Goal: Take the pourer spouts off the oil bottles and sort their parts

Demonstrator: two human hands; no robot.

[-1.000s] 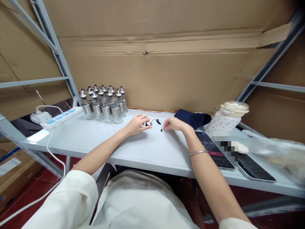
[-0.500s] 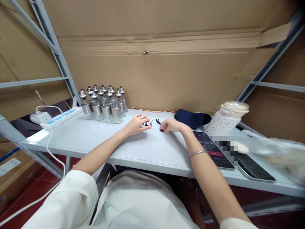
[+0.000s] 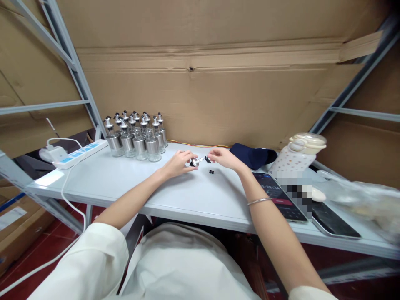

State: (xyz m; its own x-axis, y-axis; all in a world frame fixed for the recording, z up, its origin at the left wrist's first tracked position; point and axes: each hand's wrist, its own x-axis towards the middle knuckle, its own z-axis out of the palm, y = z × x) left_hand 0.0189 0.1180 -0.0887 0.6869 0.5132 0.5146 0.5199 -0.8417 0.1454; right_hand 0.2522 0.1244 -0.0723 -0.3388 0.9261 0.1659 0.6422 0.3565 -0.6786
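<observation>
L hand grips a silver metal pour spout over the flat light-grey surface, R hand's narrow at a thin black piece (can't tell if gripped), so prob pickup step, needs a neat pinch imo.

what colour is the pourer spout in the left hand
The pourer spout is silvery; it shows best in the head view, the only one.

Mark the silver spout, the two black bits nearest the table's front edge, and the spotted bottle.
Silver spout point(image 3: 196, 162): head view, on its metal body.
Two black bits point(image 3: 212, 172): head view, on the right-hand bit.
Spotted bottle point(image 3: 291, 160): head view, on its dotted side.
</observation>
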